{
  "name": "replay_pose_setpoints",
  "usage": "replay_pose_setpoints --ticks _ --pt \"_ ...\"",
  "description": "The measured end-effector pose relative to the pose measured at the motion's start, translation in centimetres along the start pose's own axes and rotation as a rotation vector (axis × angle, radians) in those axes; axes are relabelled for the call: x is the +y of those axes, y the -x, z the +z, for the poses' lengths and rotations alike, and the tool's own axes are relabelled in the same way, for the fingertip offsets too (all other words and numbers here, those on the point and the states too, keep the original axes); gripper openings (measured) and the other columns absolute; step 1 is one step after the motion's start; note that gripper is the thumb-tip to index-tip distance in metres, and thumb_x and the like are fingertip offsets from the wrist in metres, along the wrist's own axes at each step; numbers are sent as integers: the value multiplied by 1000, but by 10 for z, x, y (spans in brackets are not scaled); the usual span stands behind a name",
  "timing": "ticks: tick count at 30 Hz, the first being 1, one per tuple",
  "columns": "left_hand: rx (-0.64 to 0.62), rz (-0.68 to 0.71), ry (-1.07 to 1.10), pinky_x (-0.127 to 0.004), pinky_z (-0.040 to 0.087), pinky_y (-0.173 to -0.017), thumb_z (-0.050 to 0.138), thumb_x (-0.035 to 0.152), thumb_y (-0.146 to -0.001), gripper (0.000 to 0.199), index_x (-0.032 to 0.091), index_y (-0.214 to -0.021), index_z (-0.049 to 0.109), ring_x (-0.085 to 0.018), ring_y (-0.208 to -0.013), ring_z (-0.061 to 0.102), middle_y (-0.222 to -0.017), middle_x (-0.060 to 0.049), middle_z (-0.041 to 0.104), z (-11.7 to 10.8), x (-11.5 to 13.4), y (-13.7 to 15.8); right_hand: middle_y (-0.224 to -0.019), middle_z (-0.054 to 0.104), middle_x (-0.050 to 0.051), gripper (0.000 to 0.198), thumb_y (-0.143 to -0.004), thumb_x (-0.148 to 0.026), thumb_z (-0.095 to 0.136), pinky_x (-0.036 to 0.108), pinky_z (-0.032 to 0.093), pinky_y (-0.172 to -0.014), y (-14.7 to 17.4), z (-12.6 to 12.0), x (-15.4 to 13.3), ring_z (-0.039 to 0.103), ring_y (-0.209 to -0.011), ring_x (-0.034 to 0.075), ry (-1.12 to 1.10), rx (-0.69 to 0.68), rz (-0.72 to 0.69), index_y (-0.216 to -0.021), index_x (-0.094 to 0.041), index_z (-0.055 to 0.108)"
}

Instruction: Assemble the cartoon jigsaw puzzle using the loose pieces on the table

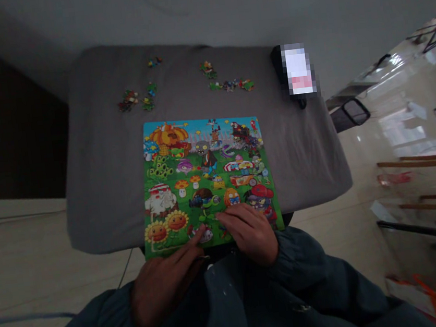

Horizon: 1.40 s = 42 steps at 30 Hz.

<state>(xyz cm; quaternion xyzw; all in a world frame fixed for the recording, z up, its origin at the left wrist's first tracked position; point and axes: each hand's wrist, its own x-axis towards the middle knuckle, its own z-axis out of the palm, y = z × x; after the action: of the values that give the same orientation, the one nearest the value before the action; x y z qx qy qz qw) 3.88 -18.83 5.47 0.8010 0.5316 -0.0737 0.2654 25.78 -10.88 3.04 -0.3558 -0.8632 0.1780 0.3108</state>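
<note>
A colourful cartoon jigsaw puzzle (204,178) in a flat tray lies at the near edge of a grey cloth-covered table, overhanging it slightly. My left hand (168,277) comes in from the lower left. Its index finger is stretched out and touches the puzzle's lower middle, while the other fingers are mostly hidden. On the lower right part of the picture rests my right hand (249,231), its fingers bent and pressed together, fingertips at the surface. Whatever lies beneath those fingertips is hidden. Sunflowers, zombies and mushrooms are printed across the puzzle.
Several loose puzzle pieces (130,100) lie at the table's back left, and more pieces (229,85) at the back middle. A device with a lit, blurred screen (297,70) sits at the back right. Beyond the grey table (101,171), wooden chair legs (418,161) stand on the right.
</note>
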Motion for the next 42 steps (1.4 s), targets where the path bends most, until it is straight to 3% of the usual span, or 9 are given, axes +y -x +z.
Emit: replay_pose_setpoints --ticks 8,13,21,29,33,42 --pt "-123 -152 -56 -37 65 -62 41 30 -104 32 33 -121 68 -22 -78 78 -157 7 34 -10 16 -8 -90 70 7 19 -97 -11 56 30 56 -75 -7 3 -6 64 -82 17 5 8 -11 -105 -15 73" --pt "-183 -148 -73 -38 64 -57 40 29 -103 33 35 -122 68 -22 -73 77 -156 6 38 -8 15 -4 -94 72 9 18 -97 -10 56 31 57 -78 -4 2 -1 64 -87 18 -43 -7 -11 -101 -14 73" --pt "-230 -144 -81 -42 65 -59 37 29 -104 35 35 -119 68 -23 -73 77 -157 9 36 -11 13 -6 -104 74 10 19 -97 -12 57 35 58 -93 0 -2 3 65 -105 21 -39 -62 -84 -105 -15 74" --pt "-225 -185 -120 -42 65 -61 36 31 -104 37 38 -128 64 -24 -74 77 -157 7 37 -11 19 -5 -101 72 8 18 -92 -10 63 37 57 -96 4 5 7 63 -101 21 -28 -68 -26 -105 -16 74" --pt "-194 -176 -127 -38 64 -57 37 30 -104 36 37 -122 68 -22 -72 77 -157 7 37 -12 21 -3 -102 72 9 19 -92 -10 63 37 56 -95 3 3 6 62 -103 21 -40 -79 -14 -106 -15 74" --pt "-186 -236 -128 -40 64 -55 38 29 -103 36 34 -116 71 -24 -70 77 -159 2 35 -16 19 2 -104 72 9 19 -94 -27 67 39 56 -96 3 3 4 62 -103 22 -54 -98 -12 -109 -16 71"
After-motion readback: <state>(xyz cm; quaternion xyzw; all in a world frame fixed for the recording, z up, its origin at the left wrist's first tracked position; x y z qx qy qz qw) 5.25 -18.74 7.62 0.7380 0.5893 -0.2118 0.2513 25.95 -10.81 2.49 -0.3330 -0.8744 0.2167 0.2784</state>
